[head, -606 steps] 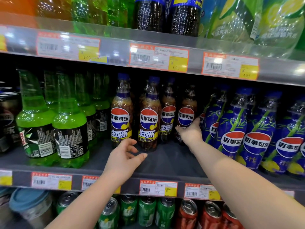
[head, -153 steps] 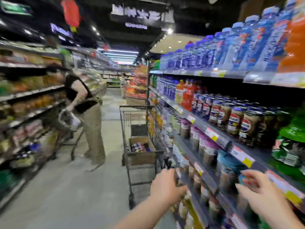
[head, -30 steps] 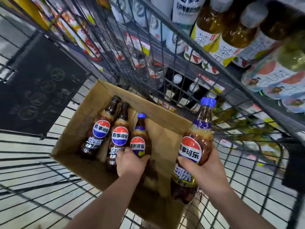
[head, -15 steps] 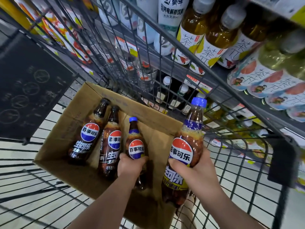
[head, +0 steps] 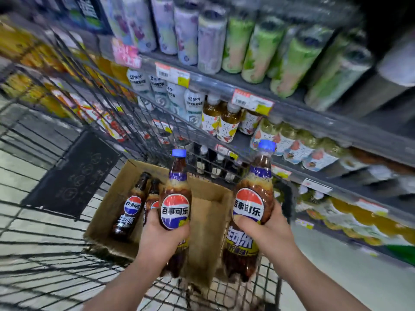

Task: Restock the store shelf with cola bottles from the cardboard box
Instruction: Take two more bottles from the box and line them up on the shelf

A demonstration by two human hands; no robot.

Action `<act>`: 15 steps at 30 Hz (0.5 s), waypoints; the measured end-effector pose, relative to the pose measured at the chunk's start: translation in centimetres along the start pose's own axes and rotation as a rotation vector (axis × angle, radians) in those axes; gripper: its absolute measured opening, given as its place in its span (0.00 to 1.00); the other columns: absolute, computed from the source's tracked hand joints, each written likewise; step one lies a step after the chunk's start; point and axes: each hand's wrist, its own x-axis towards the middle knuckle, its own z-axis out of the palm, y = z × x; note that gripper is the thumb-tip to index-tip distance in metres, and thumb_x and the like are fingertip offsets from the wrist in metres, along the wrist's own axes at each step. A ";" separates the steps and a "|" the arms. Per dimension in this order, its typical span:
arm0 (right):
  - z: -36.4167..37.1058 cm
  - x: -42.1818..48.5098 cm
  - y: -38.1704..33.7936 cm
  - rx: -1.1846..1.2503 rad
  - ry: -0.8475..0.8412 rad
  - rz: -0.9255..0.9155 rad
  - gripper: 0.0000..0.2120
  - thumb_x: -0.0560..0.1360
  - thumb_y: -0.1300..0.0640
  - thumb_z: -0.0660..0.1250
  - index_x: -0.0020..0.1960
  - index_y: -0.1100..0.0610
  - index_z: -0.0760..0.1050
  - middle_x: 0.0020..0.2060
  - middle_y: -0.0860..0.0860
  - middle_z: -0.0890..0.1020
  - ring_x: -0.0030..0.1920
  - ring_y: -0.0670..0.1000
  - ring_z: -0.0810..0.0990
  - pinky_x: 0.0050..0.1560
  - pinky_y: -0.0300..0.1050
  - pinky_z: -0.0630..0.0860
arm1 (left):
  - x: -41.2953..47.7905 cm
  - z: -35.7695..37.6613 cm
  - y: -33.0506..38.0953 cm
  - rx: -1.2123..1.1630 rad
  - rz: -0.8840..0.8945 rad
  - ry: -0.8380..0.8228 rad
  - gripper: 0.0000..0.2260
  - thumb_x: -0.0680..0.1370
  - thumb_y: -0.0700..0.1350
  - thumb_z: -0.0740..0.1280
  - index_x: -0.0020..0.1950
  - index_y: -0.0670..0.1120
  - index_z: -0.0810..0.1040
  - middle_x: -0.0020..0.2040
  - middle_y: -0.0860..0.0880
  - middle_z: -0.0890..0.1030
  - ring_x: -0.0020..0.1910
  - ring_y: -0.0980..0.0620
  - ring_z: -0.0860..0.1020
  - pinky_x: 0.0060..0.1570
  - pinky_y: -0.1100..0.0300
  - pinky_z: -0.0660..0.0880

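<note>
An open cardboard box (head: 208, 223) sits in a wire shopping cart (head: 56, 261). My left hand (head: 161, 239) grips a blue-capped cola bottle (head: 177, 194) upright, lifted above the box. My right hand (head: 267, 232) holds a second cola bottle (head: 251, 209) upright over the box's right edge. Two black-capped cola bottles (head: 131, 207) still lie in the box at its left side, one partly hidden behind my left hand.
Store shelves (head: 292, 108) full of tea and other drink bottles run along the right, just beyond the cart's wire side. A dark folded child-seat panel (head: 74, 176) lies against the cart's far end. Light floor tiles (head: 336, 288) show at the lower right.
My left hand has lifted the blue-capped bottle out of the box and stood it upright. The right hand's bottle has risen slightly, and the view has tilted up toward the shelves.
</note>
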 end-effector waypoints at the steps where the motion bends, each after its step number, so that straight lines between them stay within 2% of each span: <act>1: -1.0 -1.0 -0.4 0.013 0.019 -0.013 0.22 0.63 0.60 0.76 0.50 0.47 0.69 0.46 0.47 0.81 0.45 0.49 0.80 0.48 0.46 0.76 | -1.4 0.0 1.2 -0.007 0.026 -0.003 0.21 0.64 0.42 0.77 0.52 0.48 0.71 0.40 0.53 0.79 0.39 0.56 0.77 0.37 0.61 0.71; 4: -4.3 -3.8 -1.3 0.064 0.051 -0.064 0.28 0.62 0.60 0.77 0.58 0.51 0.69 0.45 0.47 0.82 0.44 0.46 0.81 0.39 0.40 0.75 | -5.2 0.7 3.9 -0.011 0.096 -0.025 0.22 0.60 0.46 0.78 0.49 0.51 0.73 0.41 0.52 0.81 0.42 0.52 0.79 0.43 0.56 0.75; 6: -6.9 -5.8 -1.5 0.101 0.076 -0.100 0.30 0.62 0.59 0.78 0.58 0.51 0.67 0.44 0.45 0.81 0.42 0.43 0.80 0.37 0.37 0.73 | -7.8 1.8 5.3 0.001 0.157 -0.030 0.21 0.58 0.48 0.79 0.44 0.53 0.72 0.41 0.52 0.81 0.43 0.50 0.80 0.47 0.53 0.76; 11: -15.3 -11.0 0.8 0.171 0.180 -0.146 0.26 0.64 0.62 0.76 0.56 0.50 0.68 0.45 0.47 0.82 0.44 0.48 0.81 0.43 0.44 0.76 | -15.1 6.6 8.5 0.025 0.309 -0.091 0.18 0.63 0.43 0.78 0.41 0.52 0.70 0.39 0.54 0.78 0.39 0.57 0.76 0.37 0.59 0.70; 15: -24.1 -16.3 4.5 0.240 0.280 -0.177 0.25 0.64 0.64 0.76 0.54 0.50 0.69 0.43 0.48 0.82 0.43 0.48 0.81 0.41 0.43 0.76 | -22.5 12.4 9.3 0.017 0.392 -0.188 0.19 0.64 0.42 0.78 0.49 0.48 0.72 0.40 0.55 0.79 0.38 0.59 0.76 0.34 0.64 0.68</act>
